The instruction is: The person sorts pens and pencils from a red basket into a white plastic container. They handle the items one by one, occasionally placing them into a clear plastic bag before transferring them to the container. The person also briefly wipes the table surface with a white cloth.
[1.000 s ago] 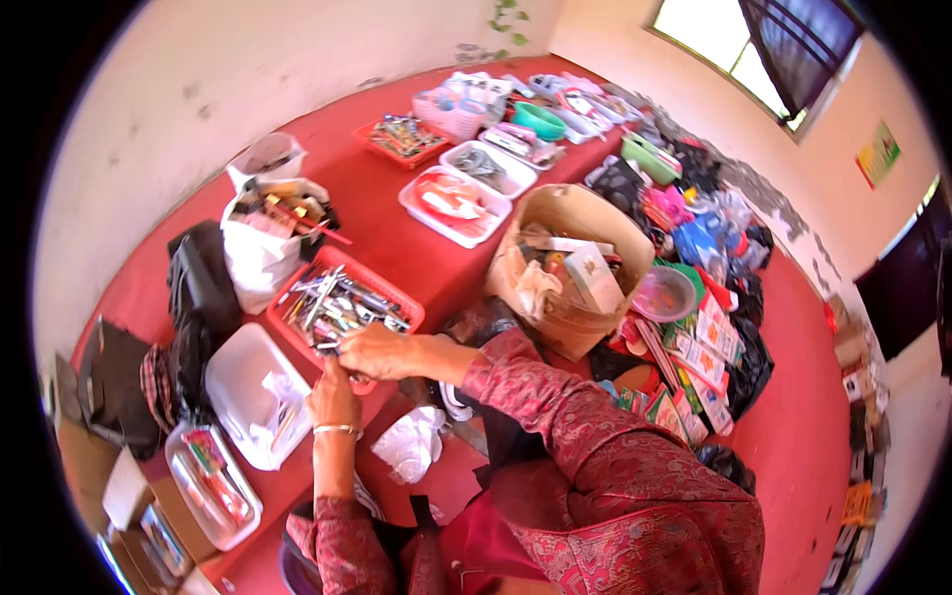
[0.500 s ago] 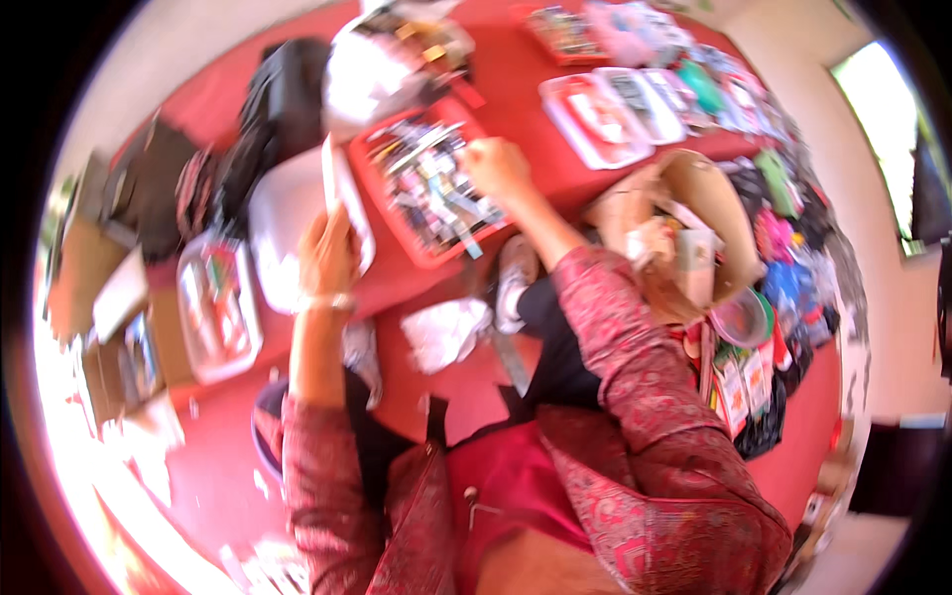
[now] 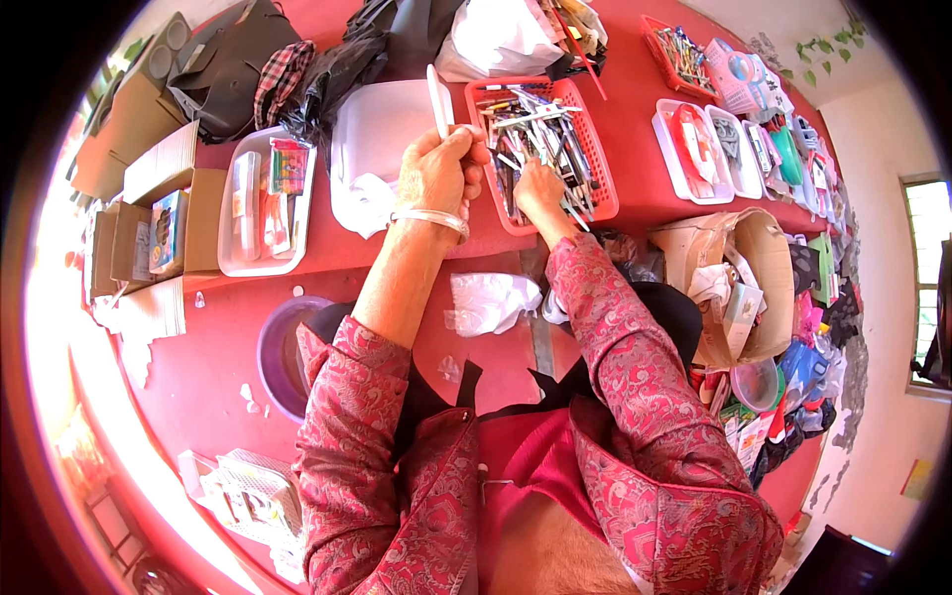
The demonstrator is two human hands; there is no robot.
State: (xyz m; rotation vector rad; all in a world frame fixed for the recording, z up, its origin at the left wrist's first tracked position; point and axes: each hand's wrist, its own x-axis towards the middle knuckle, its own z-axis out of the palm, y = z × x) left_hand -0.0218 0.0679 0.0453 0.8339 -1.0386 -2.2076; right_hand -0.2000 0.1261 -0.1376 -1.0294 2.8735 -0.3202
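Gripping a white stick (image 3: 437,101) beside the basket (image 3: 596,144): left hand (image 3: 436,176)! Seems light, stiff; hold midway. Right hand's (image 3: 541,190) grip unclear.

No word or number can be read with certainty. Small coloured printing seems to stand on the flat, bright, multicoloured packet (image 3: 289,167) in the white plastic rectangular tray (image 3: 228,260), and on the blue rectangular package (image 3: 168,233) inside the open brown cardboard box (image 3: 206,213). The yellowish rectangular poster (image 3: 917,478) on the pale wall (image 3: 873,327) at the right is also too small for reading, so I cannot tell its content.
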